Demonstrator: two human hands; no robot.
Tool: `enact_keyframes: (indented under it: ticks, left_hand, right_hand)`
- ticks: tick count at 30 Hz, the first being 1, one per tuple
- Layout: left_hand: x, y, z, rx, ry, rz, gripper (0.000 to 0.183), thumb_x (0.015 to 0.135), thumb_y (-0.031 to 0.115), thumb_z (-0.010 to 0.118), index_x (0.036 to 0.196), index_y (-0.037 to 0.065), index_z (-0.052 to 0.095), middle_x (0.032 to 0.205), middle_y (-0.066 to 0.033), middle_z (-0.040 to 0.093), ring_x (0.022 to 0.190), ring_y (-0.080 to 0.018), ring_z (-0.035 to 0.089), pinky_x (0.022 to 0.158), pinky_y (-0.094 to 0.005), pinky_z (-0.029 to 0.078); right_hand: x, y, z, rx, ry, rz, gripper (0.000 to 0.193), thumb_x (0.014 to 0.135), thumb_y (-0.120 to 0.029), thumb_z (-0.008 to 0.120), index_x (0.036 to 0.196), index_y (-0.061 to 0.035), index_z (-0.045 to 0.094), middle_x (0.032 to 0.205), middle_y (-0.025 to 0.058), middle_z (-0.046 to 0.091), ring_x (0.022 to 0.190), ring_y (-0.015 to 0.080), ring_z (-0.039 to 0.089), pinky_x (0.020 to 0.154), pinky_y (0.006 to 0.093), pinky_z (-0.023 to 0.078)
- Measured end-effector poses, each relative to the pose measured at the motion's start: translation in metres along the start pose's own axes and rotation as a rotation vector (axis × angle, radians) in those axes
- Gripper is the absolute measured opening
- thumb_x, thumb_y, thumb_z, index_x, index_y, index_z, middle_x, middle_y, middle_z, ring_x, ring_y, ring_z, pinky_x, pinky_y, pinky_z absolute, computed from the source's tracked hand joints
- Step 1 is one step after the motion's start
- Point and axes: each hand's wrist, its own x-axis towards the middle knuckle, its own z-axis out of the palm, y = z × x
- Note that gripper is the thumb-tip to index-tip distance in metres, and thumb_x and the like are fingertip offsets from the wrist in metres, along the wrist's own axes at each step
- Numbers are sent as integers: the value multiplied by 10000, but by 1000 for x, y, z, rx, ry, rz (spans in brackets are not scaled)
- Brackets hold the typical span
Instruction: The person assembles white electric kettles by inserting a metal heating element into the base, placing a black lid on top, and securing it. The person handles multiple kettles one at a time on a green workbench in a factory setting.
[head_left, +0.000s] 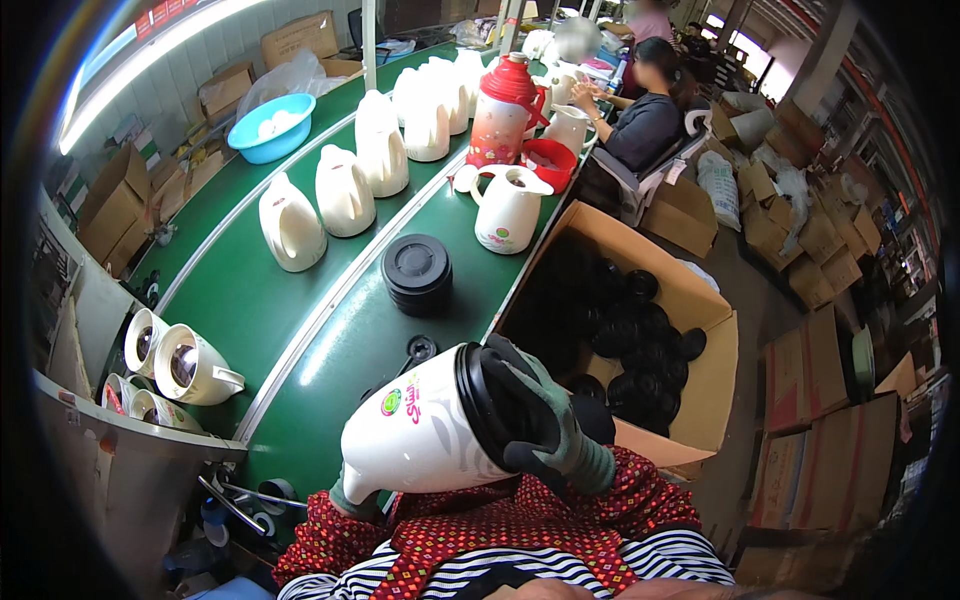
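The gloved right hand [540, 415] closes its grip on the black base cap [478, 400] of the white jug [425, 435], held sideways over the lap, the left hand [352, 497] gripping its neck; seating the cap likely calls for twisting.

White plastic jug body [425, 430] lies sideways across the lap, between the hands: right hand [540, 415] on its black round base, left hand [352, 497] at its far end. Just beyond them, a stack of black round caps [417, 272] on the green conveyor belt [350, 340]. Right of the right hand, an open cardboard box [700, 300] with black caps inside.
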Motion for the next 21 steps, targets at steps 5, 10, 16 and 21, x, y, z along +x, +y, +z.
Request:
enact_keyframes:
  ticks: [5,10,16,21]
  left_hand:
    - [6,5,23,18,23,85,537,1087,172,569,1576,6,423,1475,-182,589,1246,-260,622,1064,-398,517]
    - [13,20,44,146,278,401,501,1077,151,574,1533,-33,477,1399,-206,648,1137,-259,686,998,-379,555]
    - [12,16,23,663,430,634,643,1005,108,673,1584,-4,417,1451,-209,619,1049,-278,744,899,-385,620]
    - [15,21,37,-193,206,204,575,1138,383,367,1555,-3,453,1510,-237,571,1375,-349,575,1194,-500,432]
  right_hand:
    - [-24,-6,-13,14,20,-38,951,874,-510,745,1612,-9,415,1672,310,322,1562,461,308,1270,521,226]
    - [-42,-4,7,775,248,248,763,1050,-291,637,1655,16,287,1710,170,321,1573,281,322,1295,408,197]
    - [-48,24,-24,957,17,663,652,1165,-412,370,1675,-24,250,1712,112,327,1571,191,297,1296,370,225]
    - [-33,-16,-31,564,-56,422,826,1131,-547,376,1700,-23,85,1778,148,100,1629,240,126,1317,382,104]
